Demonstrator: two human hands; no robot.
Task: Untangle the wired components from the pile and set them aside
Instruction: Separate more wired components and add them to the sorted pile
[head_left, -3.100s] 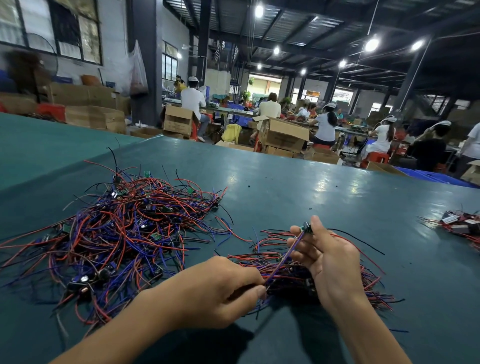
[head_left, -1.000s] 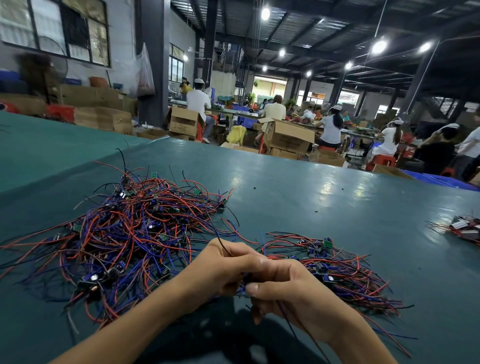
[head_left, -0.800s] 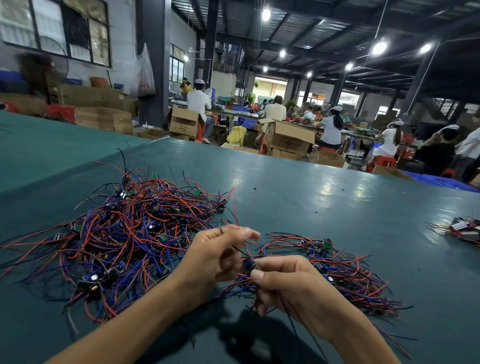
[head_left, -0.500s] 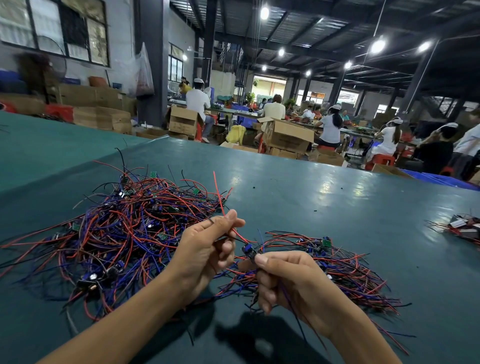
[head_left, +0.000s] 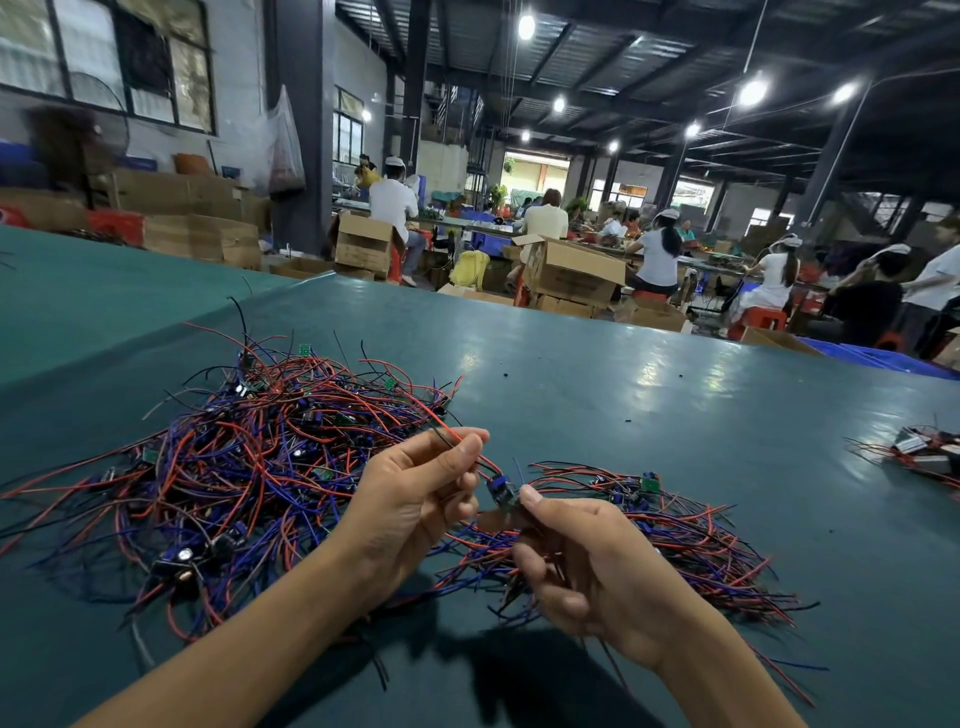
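A big tangled pile (head_left: 249, 467) of red, blue and black wires with small boards lies on the teal table (head_left: 649, 415) at the left. A smaller, flatter heap of wired components (head_left: 691, 535) lies to the right of my hands. My left hand (head_left: 410, 514) pinches a red and a black wire between thumb and forefinger. Those wires run to a small wired board (head_left: 503, 490), held just above the table between both hands. My right hand (head_left: 587, 566) pinches that board at its thumb tip, with its blue wires trailing under the palm.
Another small bundle of wired parts (head_left: 924, 452) lies at the table's right edge. Beyond the table's far edge stand cardboard boxes (head_left: 571, 275) and seated people working at benches. A second teal table surface (head_left: 78, 291) stretches along the left.
One component was pulled out of the big pile. My hands have come slightly apart, stretching its red wire, and the wire's free end has dropped from upright toward the pile.
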